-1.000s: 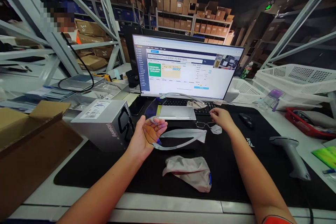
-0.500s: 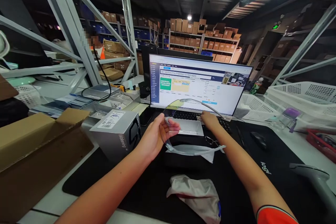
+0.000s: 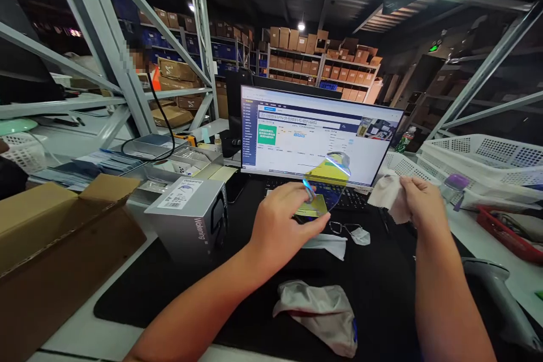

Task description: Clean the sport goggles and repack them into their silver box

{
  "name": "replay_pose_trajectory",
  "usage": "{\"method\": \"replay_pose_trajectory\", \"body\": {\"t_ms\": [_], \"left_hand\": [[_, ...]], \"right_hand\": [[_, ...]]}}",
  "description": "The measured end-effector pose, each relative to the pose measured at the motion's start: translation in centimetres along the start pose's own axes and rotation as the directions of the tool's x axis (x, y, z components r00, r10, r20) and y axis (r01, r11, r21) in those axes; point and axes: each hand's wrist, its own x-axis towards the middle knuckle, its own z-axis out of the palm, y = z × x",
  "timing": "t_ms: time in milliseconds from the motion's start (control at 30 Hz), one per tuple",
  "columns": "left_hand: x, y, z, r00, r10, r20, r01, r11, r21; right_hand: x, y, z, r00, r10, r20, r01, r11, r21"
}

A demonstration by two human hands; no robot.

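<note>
My left hand (image 3: pixel 282 218) is closed on a pair of glasses with a see-through, yellow-tinted lens (image 3: pixel 330 172), held up before the monitor. Part of the glasses is hidden behind my fingers. A small pale cloth (image 3: pixel 385 197) hangs from the pinched fingers of my right hand (image 3: pixel 425 203), off to the right and apart from the lens. Beneath the glasses lie a white sheet of wrapping (image 3: pixel 333 245), thin wire-framed spectacles (image 3: pixel 336 227) and a small white piece (image 3: pixel 360 236). Nearer to me, a crumpled grey pouch (image 3: pixel 318 317) rests on the black mat.
To the left stand a grey box (image 3: pixel 180 226) and an open cardboard carton (image 3: pixel 63 243). A monitor (image 3: pixel 280 147) and keyboard (image 3: pixel 356 198) are at the back. A scanner (image 3: pixel 494 294), white baskets (image 3: pixel 479 161) and a red basket (image 3: pixel 504 237) occupy the right. Another person (image 3: pixel 139 62) is behind the rack.
My right hand has come back from near the keyboard to the right, now with the pale cloth. My left hand has turned over and moved right, swinging the glasses so the yellow lens shows.
</note>
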Motion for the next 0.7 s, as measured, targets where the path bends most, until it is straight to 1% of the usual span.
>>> {"method": "replay_pose_trajectory", "body": {"t_ms": [33,100,167,233,267,333,400,433,467,533,567,600,633,667,700], "left_hand": [[-0.3,0.2,0.0,0.999,0.028,0.016,-0.028,1.0,0.014],[-0.9,0.4,0.1,0.993,0.109,0.034,-0.11,0.993,0.052],[-1.3,0.4,0.1,0.974,0.225,0.033,-0.227,0.967,0.114],[-1.6,0.2,0.0,0.948,0.317,0.036,-0.318,0.929,0.189],[-1.7,0.1,0.0,0.94,0.34,0.039,-0.34,0.914,0.221],[-1.8,-0.2,0.0,0.938,0.342,0.047,-0.342,0.902,0.262],[-2.0,-0.6,0.1,0.944,0.324,0.059,-0.327,0.903,0.278],[-2.0,-0.7,0.3,0.946,0.316,0.067,-0.322,0.904,0.281],[-2.1,-0.9,0.4,0.948,0.308,0.081,-0.318,0.905,0.284],[-2.2,-1.1,0.8,0.949,0.3,0.1,-0.317,0.904,0.287],[-2.2,-1.2,0.9,0.948,0.302,0.099,-0.318,0.903,0.29],[-2.3,-1.3,1.0,0.947,0.306,0.095,-0.32,0.9,0.295],[-2.3,-1.4,1.1,0.946,0.31,0.09,-0.323,0.898,0.3],[-2.3,-1.5,1.1,0.945,0.316,0.086,-0.327,0.894,0.305],[-2.4,-1.6,1.1,0.943,0.322,0.084,-0.332,0.891,0.311]], "right_hand": [[-0.8,-0.6,-0.6,0.999,0.049,0.019,-0.05,0.998,0.049],[-2.5,-2.2,-1.2,0.985,0.125,0.118,-0.143,0.978,0.154],[-4.3,-4.2,-1.1,0.964,0.144,0.223,-0.211,0.926,0.312],[-6.3,-6.2,-0.4,0.954,0.124,0.272,-0.248,0.837,0.488],[-7.3,-7.1,0.0,0.955,0.104,0.277,-0.249,0.789,0.561],[-9.4,-8.7,1.0,0.954,0.059,0.293,-0.247,0.709,0.661],[-11.3,-10.0,1.8,0.928,0.036,0.372,-0.308,0.635,0.708],[-12.1,-10.5,1.9,0.898,0.031,0.438,-0.37,0.589,0.718],[-12.8,-11.0,2.0,0.855,0.018,0.518,-0.446,0.535,0.718],[-13.6,-11.8,1.6,0.734,-0.047,0.678,-0.603,0.414,0.682],[-13.7,-12.1,1.4,0.676,-0.09,0.731,-0.661,0.364,0.656],[-13.8,-12.2,1.1,0.632,-0.128,0.764,-0.699,0.33,0.634],[-13.7,-12.2,1.0,0.606,-0.155,0.78,-0.718,0.315,0.62],[-13.7,-12.1,1.0,0.599,-0.168,0.783,-0.72,0.316,0.618],[-13.7,-12.0,1.1,0.608,-0.172,0.775,-0.707,0.327,0.627]]}}
